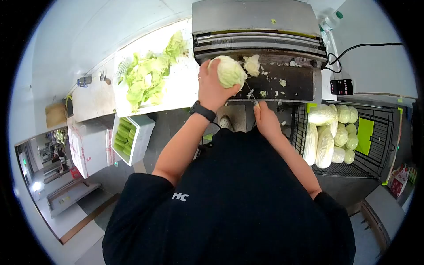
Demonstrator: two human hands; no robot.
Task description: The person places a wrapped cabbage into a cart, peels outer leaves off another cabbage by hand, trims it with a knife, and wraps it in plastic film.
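My left hand (215, 88) is wrapped round a pale green cabbage (230, 73) at the front of the dark work surface (296, 84). In my right hand (266, 117) is the handle of a knife (251, 91), whose thin blade points toward the cabbage's lower right side. Whether the blade touches the cabbage I cannot tell. Behind and to the right of the cabbage lies a pale cut piece (251, 66), with small white scraps scattered further right.
Loose green leaves (148, 79) lie on the white table (183, 95) at the left. Below stands a white foam box (143, 137) of green vegetables. A black wire cart (380, 119) at the right holds several cabbages (325, 145). A metal wrapping machine (256, 20) stands behind.
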